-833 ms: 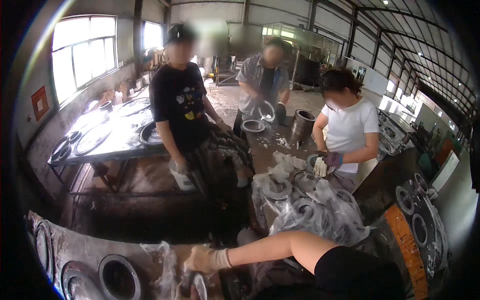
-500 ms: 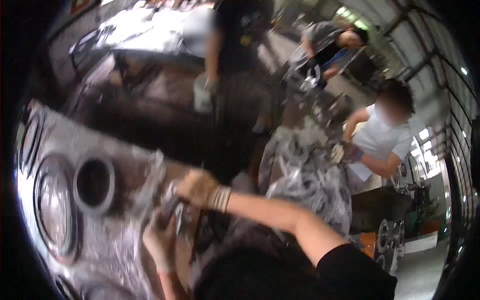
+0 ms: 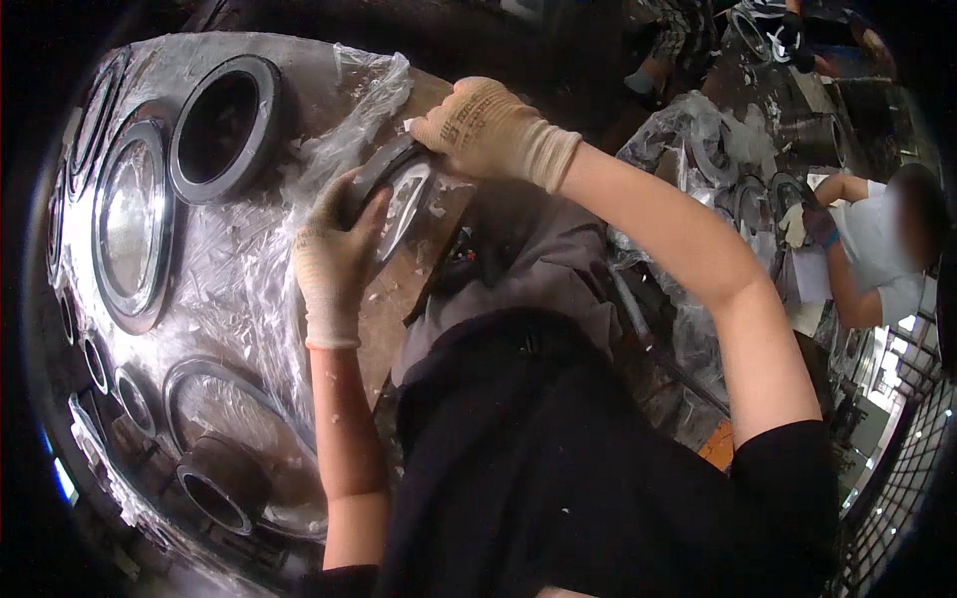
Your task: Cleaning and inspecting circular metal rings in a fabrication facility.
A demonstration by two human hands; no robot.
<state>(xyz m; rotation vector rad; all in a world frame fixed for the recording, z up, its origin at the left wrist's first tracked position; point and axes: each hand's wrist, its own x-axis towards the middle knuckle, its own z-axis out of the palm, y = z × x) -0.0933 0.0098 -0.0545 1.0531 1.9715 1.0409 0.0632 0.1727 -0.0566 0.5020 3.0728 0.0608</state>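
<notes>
A dark grey ring (image 3: 387, 167) is tilted up at the table's near right edge. My left hand (image 3: 329, 261), in a cream knit glove, is closed round its left side, thumb across the near face. My right hand (image 3: 486, 130), gloved alike, is a fist pressed to the ring's upper end. A small pale bit shows by its fingertips; what lies inside the fist is hidden.
Crumpled clear plastic film covers much of the table (image 3: 234, 269). A thick dark ring (image 3: 186, 164), a wide flat ring (image 3: 104, 249) and a short dark cylinder (image 3: 214, 468) lie left. A co-worker (image 3: 877, 249) is at right, beside film-wrapped parts (image 3: 688, 339).
My view has tipped down toward the table and my lap, so the hands and rings appear higher. Both hands stay together at the dark ring, which is now sharper. The co-workers have shifted toward the right rim.
</notes>
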